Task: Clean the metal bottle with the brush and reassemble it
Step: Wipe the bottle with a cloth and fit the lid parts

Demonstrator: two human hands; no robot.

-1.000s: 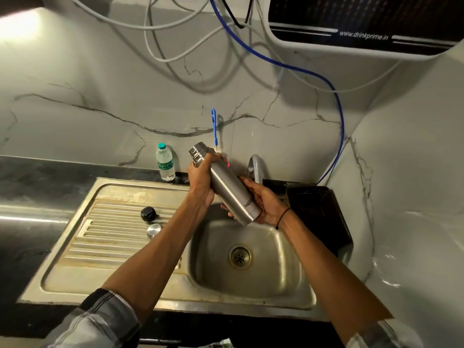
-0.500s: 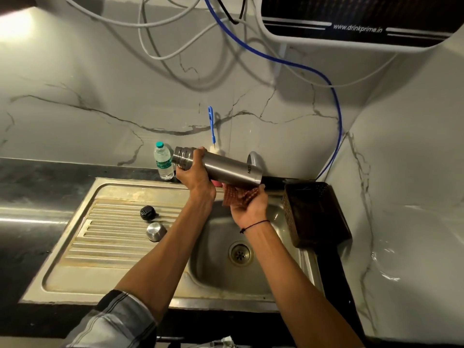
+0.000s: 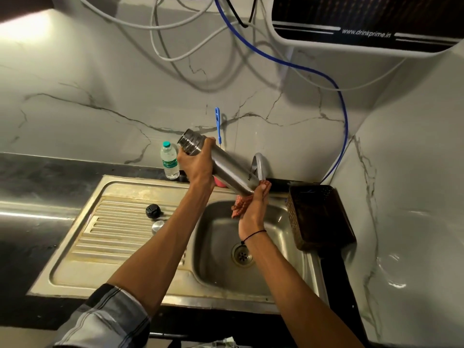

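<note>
- A dark stone counter [image 3: 50, 187] runs along the left, under a white marble-patterned wall with grey veins [image 3: 100, 96].
- A stainless steel sink unit with a ribbed draining board [image 3: 120, 232] sits in the counter; on the ribs lie a small black round cap [image 3: 152, 211] and, just beside it, a shiny round metal lid [image 3: 157, 226].
- A small clear plastic water bottle with a green cap [image 3: 169, 160] stands upright at the back edge of the sink unit.
- The left hand [image 3: 194, 160] has its fingers curled round the upper part of the cylindrical brushed-steel bottle [image 3: 226, 167], just below the threaded neck.
- The bottle is held in the air above the sink basin, tilted, with its open neck up and to the left and its base down to the right.
- A thin blue-handled brush [image 3: 218, 124] stands upright against the wall behind the bottle.
- The right hand [image 3: 253, 209] clutches a red and white checked cloth [image 3: 242, 204] and presses it against the bottle's base.
- A curved grey tap [image 3: 259, 163] rises behind that base, above the round steel basin with its drain [image 3: 242, 254].
- A dark brown woven basket [image 3: 321, 217] stands on the right of the basin.
</note>
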